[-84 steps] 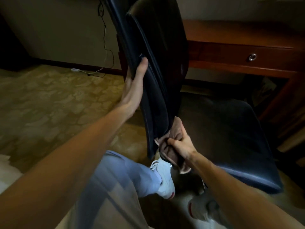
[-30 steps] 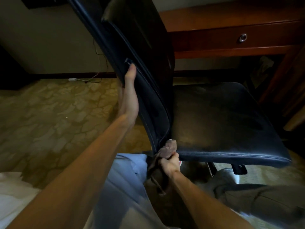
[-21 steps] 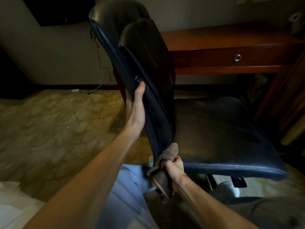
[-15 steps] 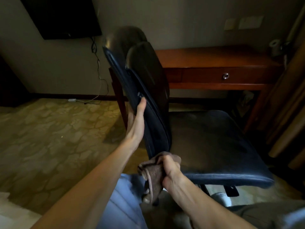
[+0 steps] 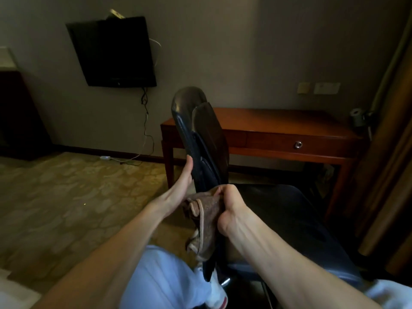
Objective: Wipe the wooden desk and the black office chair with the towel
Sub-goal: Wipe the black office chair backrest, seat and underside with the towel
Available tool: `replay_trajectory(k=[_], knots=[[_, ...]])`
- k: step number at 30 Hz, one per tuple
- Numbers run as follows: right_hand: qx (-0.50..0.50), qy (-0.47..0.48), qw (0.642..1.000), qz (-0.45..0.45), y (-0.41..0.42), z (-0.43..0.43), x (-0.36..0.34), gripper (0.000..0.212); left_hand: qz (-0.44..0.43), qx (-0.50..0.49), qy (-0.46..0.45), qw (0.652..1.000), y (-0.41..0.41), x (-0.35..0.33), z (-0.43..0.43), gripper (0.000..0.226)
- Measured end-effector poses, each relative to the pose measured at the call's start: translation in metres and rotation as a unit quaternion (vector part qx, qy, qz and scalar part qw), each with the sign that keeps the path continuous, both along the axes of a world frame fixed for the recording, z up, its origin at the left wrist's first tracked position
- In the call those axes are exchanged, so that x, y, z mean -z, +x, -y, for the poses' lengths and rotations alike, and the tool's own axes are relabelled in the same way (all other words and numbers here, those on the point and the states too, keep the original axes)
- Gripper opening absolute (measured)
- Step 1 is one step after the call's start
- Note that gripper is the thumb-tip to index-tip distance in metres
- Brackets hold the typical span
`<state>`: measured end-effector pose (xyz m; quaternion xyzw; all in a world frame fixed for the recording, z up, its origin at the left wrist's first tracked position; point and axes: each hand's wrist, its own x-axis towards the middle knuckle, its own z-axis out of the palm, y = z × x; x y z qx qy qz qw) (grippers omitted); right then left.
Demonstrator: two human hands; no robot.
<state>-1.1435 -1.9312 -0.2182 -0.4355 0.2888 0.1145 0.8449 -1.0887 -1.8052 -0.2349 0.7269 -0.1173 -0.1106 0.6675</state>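
Note:
The black office chair stands in front of me, seen edge-on, its backrest upright and its seat stretching to the right. My left hand lies flat against the back face of the backrest, fingers straight. My right hand grips a bunched brown towel at the lower edge of the backrest; part of the towel hangs down below my fist. The wooden desk stands behind the chair against the wall.
A wall-mounted TV hangs at the upper left with cables running down to the patterned carpet. Curtains hang at the right. A dark cabinet stands at far left. My knee in light trousers is below.
My view has risen and pulled back. My right hand with the towel moved up from the seat joint to the backrest's lower edge. The left hand stays on the backrest.

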Motion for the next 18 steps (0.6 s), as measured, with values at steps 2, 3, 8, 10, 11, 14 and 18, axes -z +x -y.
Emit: replay_trajectory(k=[2, 3, 8, 10, 11, 14, 18], knots=[[-0.005, 0.004, 1.000, 0.029, -0.002, -0.003, -0.018, 0.021, -0.015, 0.021, -0.005, 1.000, -0.003, -0.004, -0.007, 0.106], [0.007, 0.006, 0.999, 0.035, -0.002, -0.003, -0.026, 0.020, -0.021, 0.035, -0.015, 0.999, -0.005, -0.006, -0.008, 0.097], [-0.004, -0.005, 0.981, 0.194, -0.009, 0.013, -0.095, 0.048, 0.012, 0.008, -0.035, 0.999, -0.011, -0.014, -0.015, 0.084], [0.034, -0.061, 0.953, 0.293, -0.011, 0.029, -0.130, 0.049, 0.018, 0.009, 0.011, 1.000, -0.008, -0.016, -0.024, 0.098], [0.067, -0.105, 0.937, 0.327, -0.011, 0.036, -0.144, 0.045, 0.011, 0.020, 0.047, 0.999, -0.007, -0.019, -0.028, 0.107], [0.112, -0.300, 0.864, 0.389, -0.011, 0.049, -0.144, 0.051, 0.008, -0.029, 0.086, 0.996, -0.004, -0.037, -0.036, 0.127], [0.050, -0.550, 0.685, 0.476, -0.007, 0.040, -0.072, 0.078, 0.045, -0.084, -0.017, 0.995, -0.003, -0.044, -0.023, 0.108]])
